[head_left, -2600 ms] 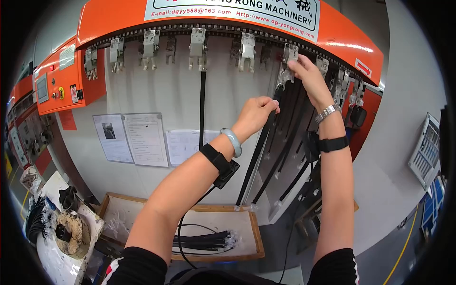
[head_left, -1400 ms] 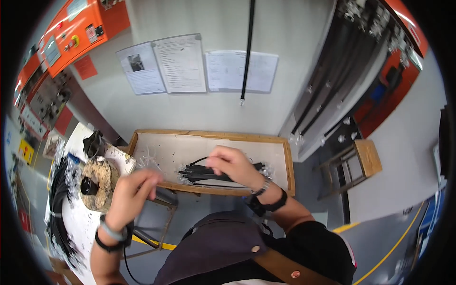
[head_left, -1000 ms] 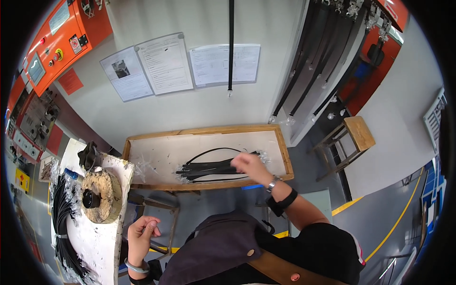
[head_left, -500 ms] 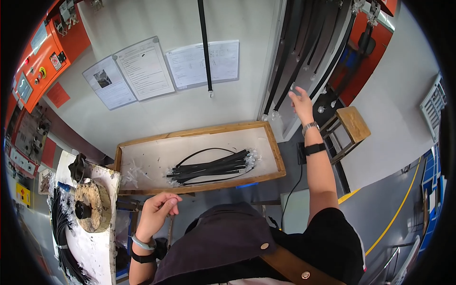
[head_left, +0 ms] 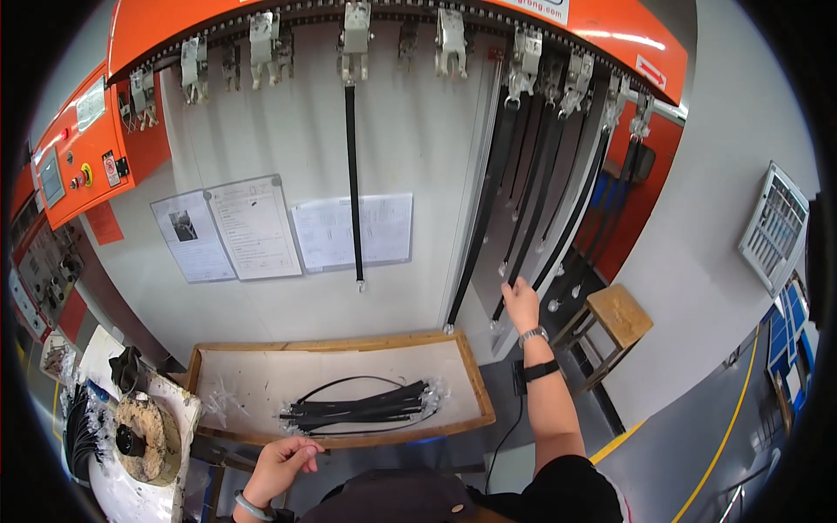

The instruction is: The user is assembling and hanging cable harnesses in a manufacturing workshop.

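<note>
My right hand [head_left: 523, 307] reaches forward at the right, its fingertips closed on one black strap [head_left: 529, 227] among several that hang from metal clamps. Clear plastic covers the straps' lower ends. Over the near left edge of a wooden-framed tray [head_left: 324, 345], my left hand [head_left: 283, 465] is loosely curled, thumb against fingers, with nothing visible in it. In the tray lies a bundle of black straps [head_left: 362, 408] with clear plastic at both ends. A lone strap [head_left: 355, 183] hangs from a clamp above the tray.
Overhead runs an orange conveyor [head_left: 602, 39] with a chain and clamps [head_left: 356, 39]. On the left, a worn white bench [head_left: 170, 418] carries a round tape-like roll [head_left: 166, 449] and more black straps [head_left: 80, 431]. A wooden stool [head_left: 619, 312] stands at the right, beyond a cable [head_left: 504, 436].
My view has tilted up, bringing the conveyor and clamps into sight. My right hand has gone from partly open beside the hanging straps to closed on one. The left hand stays curled.
</note>
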The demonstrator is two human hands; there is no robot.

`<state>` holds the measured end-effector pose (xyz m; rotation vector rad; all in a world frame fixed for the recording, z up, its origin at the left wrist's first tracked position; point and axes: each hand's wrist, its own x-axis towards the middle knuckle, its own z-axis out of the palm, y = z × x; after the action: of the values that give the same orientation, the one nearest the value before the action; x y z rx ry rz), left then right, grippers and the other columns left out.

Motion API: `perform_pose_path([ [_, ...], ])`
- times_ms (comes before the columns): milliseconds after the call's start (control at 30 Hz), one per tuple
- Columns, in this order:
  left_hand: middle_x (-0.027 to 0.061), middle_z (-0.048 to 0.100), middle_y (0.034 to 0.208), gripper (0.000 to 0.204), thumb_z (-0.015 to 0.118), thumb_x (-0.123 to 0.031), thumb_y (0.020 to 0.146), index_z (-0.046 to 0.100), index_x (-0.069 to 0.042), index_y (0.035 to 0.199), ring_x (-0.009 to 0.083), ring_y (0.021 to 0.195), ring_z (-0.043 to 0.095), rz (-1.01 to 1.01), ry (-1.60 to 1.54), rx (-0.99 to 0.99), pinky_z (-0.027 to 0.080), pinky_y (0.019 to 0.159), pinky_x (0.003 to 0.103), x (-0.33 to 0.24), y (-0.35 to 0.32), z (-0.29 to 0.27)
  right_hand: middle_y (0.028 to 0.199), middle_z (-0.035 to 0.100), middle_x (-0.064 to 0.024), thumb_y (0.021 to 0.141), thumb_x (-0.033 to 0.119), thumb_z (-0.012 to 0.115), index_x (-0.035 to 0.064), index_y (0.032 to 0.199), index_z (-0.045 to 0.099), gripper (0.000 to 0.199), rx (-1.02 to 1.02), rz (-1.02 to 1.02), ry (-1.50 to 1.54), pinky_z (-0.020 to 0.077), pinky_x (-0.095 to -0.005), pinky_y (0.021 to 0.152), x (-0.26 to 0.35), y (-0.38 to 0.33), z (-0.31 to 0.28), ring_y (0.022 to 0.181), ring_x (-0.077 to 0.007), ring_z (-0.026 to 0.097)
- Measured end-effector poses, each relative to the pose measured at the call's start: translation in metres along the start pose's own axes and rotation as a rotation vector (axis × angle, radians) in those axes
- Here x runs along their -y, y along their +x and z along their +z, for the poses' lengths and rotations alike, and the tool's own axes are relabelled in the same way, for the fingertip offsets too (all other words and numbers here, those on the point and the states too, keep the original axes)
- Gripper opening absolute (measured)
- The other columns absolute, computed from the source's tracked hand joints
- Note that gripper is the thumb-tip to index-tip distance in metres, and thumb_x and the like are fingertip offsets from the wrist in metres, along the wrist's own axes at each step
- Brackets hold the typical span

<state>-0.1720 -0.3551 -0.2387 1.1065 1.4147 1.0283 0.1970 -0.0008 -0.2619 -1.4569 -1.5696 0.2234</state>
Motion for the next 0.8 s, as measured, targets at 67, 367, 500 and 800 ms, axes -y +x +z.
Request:
perform_pose_path([
  [67, 0.001, 0.058, 0.068, 0.017, 0.051, -0.011, 0.09, 0.062, 0.001, 0.093, 0.0067, 0.064, 0.052, -0.011, 0.008, 0.016, 0.044, 0.062, 0.02, 0.0, 0.003, 0.003, 0.057, 0.056, -0.0127, 0.08, 0.024, 0.058, 0.0002, 0.073, 0.053, 0.025, -0.009, 0.008, -0.034, 0.0443, -0.0396, 0.054, -0.003, 0.002, -0.009, 0.056, -0.0317, 0.058],
  [367, 0.0008, 0.058, 0.069, 0.016, 0.052, -0.011, 0.09, 0.062, 0.001, 0.093, 0.0068, 0.065, 0.053, -0.014, -0.037, 0.049, 0.044, 0.062, 0.019, 0.003, 0.021, 0.008, 0.061, 0.058, -0.0145, 0.079, 0.024, 0.059, 0.0, 0.075, 0.053, 0.025, -0.001, -0.011, -0.138, 0.0449, -0.0424, 0.057, -0.022, 0.017, -0.015, 0.063, -0.0349, 0.059],
  [500, 0.0008, 0.058, 0.069, 0.016, 0.052, -0.011, 0.09, 0.062, 0.001, 0.093, 0.0068, 0.065, 0.053, -0.017, -0.031, 0.049, 0.044, 0.062, 0.019, 0.006, 0.022, 0.008, 0.06, 0.058, -0.0148, 0.078, 0.024, 0.06, -0.0011, 0.074, 0.053, 0.027, 0.006, 0.001, -0.114, 0.0452, -0.0422, 0.057, -0.022, 0.017, -0.017, 0.062, -0.0345, 0.059],
  [800, 0.0015, 0.059, 0.07, 0.016, 0.052, -0.011, 0.09, 0.062, 0.001, 0.093, 0.0065, 0.065, 0.055, -0.007, -0.001, 0.037, 0.045, 0.061, 0.019, 0.012, 0.02, 0.009, 0.056, 0.057, -0.0101, 0.079, 0.022, 0.06, 0.0003, 0.078, 0.055, 0.023, 0.041, 0.011, -0.117, 0.0461, -0.0342, 0.054, -0.013, 0.013, -0.016, 0.055, -0.0244, 0.061],
])
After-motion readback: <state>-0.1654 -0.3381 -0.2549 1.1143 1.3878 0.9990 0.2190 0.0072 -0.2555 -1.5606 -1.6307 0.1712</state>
